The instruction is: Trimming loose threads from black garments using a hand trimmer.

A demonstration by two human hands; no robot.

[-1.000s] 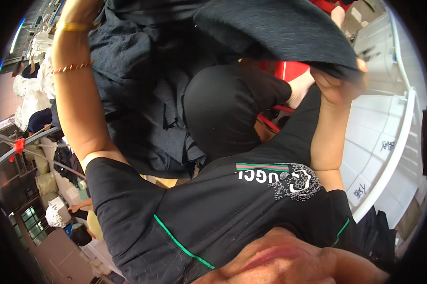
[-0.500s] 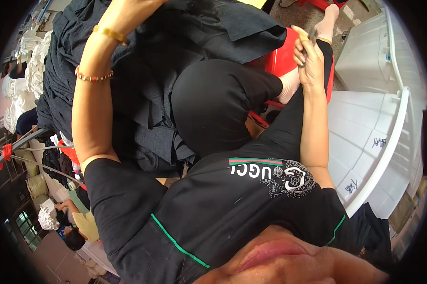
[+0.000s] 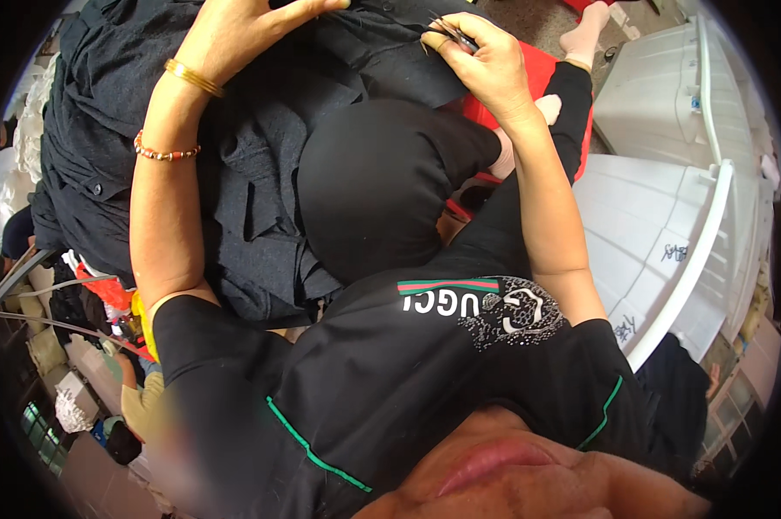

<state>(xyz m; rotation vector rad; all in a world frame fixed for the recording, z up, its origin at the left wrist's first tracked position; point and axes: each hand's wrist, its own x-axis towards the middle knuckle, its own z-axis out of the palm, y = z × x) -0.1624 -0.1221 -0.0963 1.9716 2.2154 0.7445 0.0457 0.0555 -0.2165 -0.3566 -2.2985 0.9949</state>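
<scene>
A heap of dark grey cloth garments (image 3: 261, 182) lies over my lap and spreads to the left; buttons show on some of it. My left hand (image 3: 239, 39) is at the far edge of the view over the cloth, its thumb stretched out to the right; the other fingertips are cut off by the frame. My right hand (image 3: 487, 65) is closed around small dark thread snips (image 3: 467, 41), whose thin points reach left to the edge of the cloth. A yellowish band circles one of its fingers.
A red plastic stool (image 3: 536, 73) stands beyond my right knee. White plastic bins (image 3: 646, 208) line the right side. Heaped white cloth (image 3: 14, 190) lies at the far left, and a co-worker in a yellowish top (image 3: 140, 402) is at lower left.
My right hand has moved left with the thread snips, from above the stool to the cloth's edge. The left thumb now points out to the right. The whole view has shifted a little.
</scene>
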